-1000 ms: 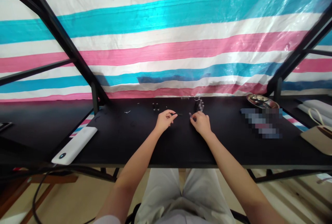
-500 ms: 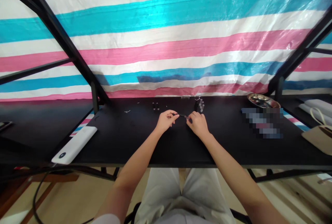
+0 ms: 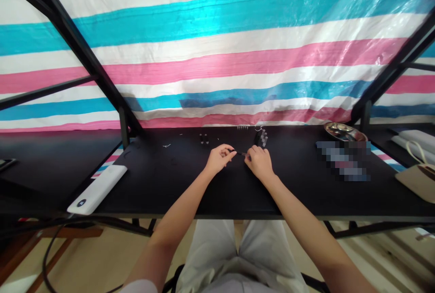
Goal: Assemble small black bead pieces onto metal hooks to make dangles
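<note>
A thin dark stick-like piece spans the gap between my two hands, just above the black table. My left hand pinches its left end between thumb and fingertips. Around its right end, which looks partly clear, the fingers of my right hand are closed. Beyond my right hand lie several small clear tubes and a dark upright piece. Two small dark pieces with light ends sit beyond my left hand. A row of small pieces is at the table's back edge.
On the black table are a white power bank at the left, a metal dish at the back right and a pixelated item in front of it. White scraps lie left of centre. A beige bag is far right.
My left hand has shifted very slightly to the right, with its thumb closer to my right hand. The right hand has hardly moved, and both keep hold of the piece.
</note>
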Motion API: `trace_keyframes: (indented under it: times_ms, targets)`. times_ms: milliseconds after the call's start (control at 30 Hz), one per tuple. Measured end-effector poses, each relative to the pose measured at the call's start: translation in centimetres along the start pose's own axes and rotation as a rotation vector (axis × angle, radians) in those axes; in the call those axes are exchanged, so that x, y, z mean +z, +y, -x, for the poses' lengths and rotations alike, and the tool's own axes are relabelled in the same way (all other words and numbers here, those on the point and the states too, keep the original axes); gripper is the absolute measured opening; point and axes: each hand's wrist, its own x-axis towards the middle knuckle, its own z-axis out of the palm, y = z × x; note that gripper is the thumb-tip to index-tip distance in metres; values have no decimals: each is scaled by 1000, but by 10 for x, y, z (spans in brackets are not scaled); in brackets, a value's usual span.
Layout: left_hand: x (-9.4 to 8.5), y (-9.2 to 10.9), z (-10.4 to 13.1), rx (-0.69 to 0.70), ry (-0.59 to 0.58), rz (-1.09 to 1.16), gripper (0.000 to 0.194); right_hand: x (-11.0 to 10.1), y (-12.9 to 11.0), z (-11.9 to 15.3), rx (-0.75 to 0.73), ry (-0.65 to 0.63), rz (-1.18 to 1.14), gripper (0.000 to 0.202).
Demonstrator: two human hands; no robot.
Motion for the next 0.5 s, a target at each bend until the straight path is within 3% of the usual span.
trace_keyframes:
  times_ms: [200, 500]
  targets:
    - [1, -6, -1, 21, 41, -40, 31, 0, 2, 0, 18, 14, -47, 13]
    - [0, -7, -1, 58, 94, -29, 32, 6, 8, 1, 86, 42, -293, 16]
